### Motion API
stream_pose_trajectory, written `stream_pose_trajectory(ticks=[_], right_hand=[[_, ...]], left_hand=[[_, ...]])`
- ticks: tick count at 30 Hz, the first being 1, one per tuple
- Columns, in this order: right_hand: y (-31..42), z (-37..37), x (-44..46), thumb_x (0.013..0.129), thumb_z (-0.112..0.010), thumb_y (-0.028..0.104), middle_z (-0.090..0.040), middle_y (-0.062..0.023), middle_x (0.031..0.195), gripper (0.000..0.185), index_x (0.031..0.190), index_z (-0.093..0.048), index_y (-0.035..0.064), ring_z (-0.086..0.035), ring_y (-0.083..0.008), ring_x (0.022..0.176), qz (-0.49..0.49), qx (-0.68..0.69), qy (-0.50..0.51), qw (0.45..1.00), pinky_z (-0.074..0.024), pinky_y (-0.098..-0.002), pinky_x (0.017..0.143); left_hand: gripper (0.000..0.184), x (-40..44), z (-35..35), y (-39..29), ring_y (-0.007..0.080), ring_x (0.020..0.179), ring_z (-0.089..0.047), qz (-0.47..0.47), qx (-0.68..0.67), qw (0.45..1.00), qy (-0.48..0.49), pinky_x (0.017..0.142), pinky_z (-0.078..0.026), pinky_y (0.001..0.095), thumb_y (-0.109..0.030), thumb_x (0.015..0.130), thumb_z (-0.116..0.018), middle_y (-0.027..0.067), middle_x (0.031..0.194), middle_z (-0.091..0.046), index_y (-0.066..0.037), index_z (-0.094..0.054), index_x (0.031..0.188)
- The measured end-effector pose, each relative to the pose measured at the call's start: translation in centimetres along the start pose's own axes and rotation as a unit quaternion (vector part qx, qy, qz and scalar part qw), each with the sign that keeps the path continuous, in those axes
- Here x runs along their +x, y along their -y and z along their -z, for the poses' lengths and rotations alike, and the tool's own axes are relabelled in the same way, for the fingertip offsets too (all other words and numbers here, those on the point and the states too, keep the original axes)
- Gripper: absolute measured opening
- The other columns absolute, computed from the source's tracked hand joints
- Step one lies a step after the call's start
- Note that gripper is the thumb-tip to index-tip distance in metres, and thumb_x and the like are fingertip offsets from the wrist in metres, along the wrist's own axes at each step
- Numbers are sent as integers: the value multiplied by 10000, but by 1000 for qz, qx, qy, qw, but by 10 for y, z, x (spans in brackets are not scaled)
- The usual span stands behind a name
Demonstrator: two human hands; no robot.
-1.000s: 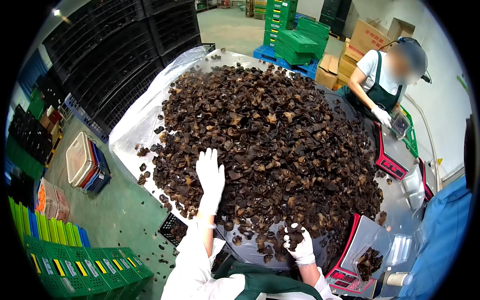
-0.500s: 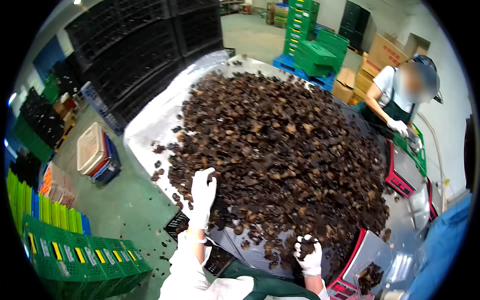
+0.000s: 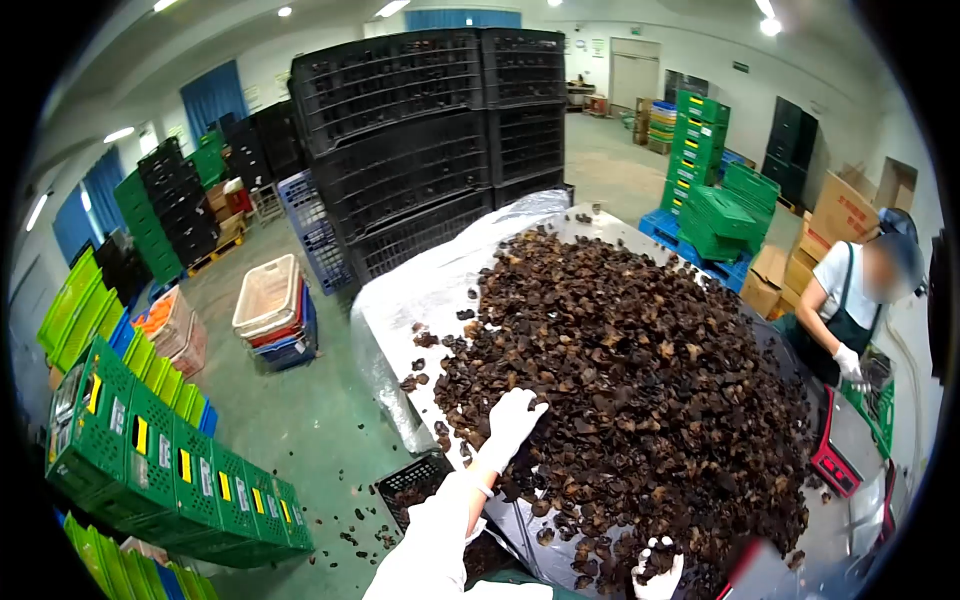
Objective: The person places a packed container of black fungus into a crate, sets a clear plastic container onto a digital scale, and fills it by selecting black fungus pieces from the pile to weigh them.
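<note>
A broad heap of dark brown, crinkled pieces that look like wood ear mushrooms (image 3: pixel 640 380) covers the table in front of me. At the heap's near left side, my gloved left hand (image 3: pixel 513 420) reaches down with bent fingers touching the pieces. Its fingertips are partly hidden, so anything in them is hard to see. My gloved right hand (image 3: pixel 655 580) is at the near edge of the heap, low in the view, palm up. Its fingers curl around a small clump of mushrooms (image 3: pixel 657 562).
A black crate (image 3: pixel 412 478) sits below the table's left edge. Green crates (image 3: pixel 165 450) are stacked at left, tall black crates (image 3: pixel 400 150) behind. At right, a co-worker's gloved hand (image 3: pixel 850 365) is near a red-edged scale (image 3: pixel 845 445) and a green crate (image 3: pixel 880 390).
The view has tilted up, so the heap and both hands appear lower and further right. My left hand's fingers have come down against the heap. My right hand still holds its clump.
</note>
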State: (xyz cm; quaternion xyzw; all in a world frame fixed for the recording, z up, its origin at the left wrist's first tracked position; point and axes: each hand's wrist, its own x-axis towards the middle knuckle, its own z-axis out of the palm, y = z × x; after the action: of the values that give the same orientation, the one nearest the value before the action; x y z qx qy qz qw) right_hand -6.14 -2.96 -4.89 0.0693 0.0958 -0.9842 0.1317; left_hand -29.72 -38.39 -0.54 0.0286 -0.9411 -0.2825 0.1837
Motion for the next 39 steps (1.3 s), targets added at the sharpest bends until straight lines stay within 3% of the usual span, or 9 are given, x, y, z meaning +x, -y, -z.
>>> stream_pose_trajectory(ticks=[2, 4, 8, 10, 16, 21, 26, 33, 39], right_hand=[[-10, -5, -8, 935, -483, 377, -560, -113, 1086, 341, 1136, -555, 110, -606, -313, 943, 65, 54, -70, 994, -529, -416, 617], [-12, 2, -16, 951, -452, 387, -577, -125, 1123, 370, 1195, -536, 121, -604, -314, 986, 72, 48, -68, 994, -542, -436, 677], [-13, 7, -29, 961, -433, 407, -632, -143, 1104, 389, 1165, -581, 110, -624, -300, 962, 82, 44, -73, 993, -529, -401, 676], [-13, 6, -40, 934, -498, 378, -592, -129, 1164, 385, 1181, -552, 88, -617, -297, 1004, 103, 22, -101, 989, -538, -412, 720], [-14, -17, -85, 954, -509, 266, -504, -116, 1342, 434, 1340, -427, 88, -544, -248, 1172, 271, -215, -119, 931, -494, -317, 800], [51, -36, -152, 950, -510, 348, -656, -60, 1045, 343, 1148, -568, 75, -659, -173, 836, 313, -94, -106, 939, -542, -313, 585], [114, -91, -241, 933, -538, 209, -634, -49, 934, 237, 1085, -584, 32, -620, -143, 820, 457, -398, -363, 708, -511, -277, 734], [151, -58, -270, 796, -664, 104, -618, -133, 1107, 353, 1141, -616, 45, -588, -278, 1042, 443, -697, -370, 426, -460, -346, 915], [161, -32, -284, 954, -497, 352, -629, -130, 1097, 387, 1126, -623, 29, -576, -281, 1063, 492, -681, -327, 433, -424, -376, 948]], left_hand=[[300, 1, 7, -13, 129, 871, -592, 87, -353, 927, 89, 767, -480, 297, -360, 856, -659, 62, 893, -665, -80, -685, 961], [406, -12, 39, -62, 112, 747, -515, 192, -635, 730, 163, 615, -425, 271, -399, 911, -595, 40, 859, -640, -17, -660, 1034], [500, -27, 2, -96, 172, 633, -466, 288, -824, 351, 341, 528, -359, 257, -469, 929, -533, 70, 751, -554, -12, -572, 1128], [529, -42, -4, -130, 185, 650, -482, 281, -829, 307, 373, 529, -393, 265, -481, 926, -523, 106, 835, -588, -17, -555, 1177], [395, -106, -20, -242, 233, 846, -631, 280, -747, 377, 470, 604, -533, 297, -344, 954, -538, 155, 1037, -645, -37, -561, 1201], [362, -189, -58, -328, 223, 839, -645, 216, -688, 341, 604, 671, -538, 284, -307, 960, -534, 152, 1047, -650, -20, -559, 1179], [310, -271, -64, -407, 135, 840, -598, -35, -567, 594, 570, 738, -471, 250, -264, 973, -512, 70, 986, -645, -41, -580, 1177], [322, -327, -96, -428, 217, 880, -594, -435, -385, 746, 325, 803, -471, 304, -130, 837, -681, 96, 995, -604, -32, -594, 1131], [306, -324, -83, -412, 173, 898, -614, -243, -404, 806, 359, 800, -490, 292, -58, 834, -668, 109, 999, -642, -20, -594, 1129]])
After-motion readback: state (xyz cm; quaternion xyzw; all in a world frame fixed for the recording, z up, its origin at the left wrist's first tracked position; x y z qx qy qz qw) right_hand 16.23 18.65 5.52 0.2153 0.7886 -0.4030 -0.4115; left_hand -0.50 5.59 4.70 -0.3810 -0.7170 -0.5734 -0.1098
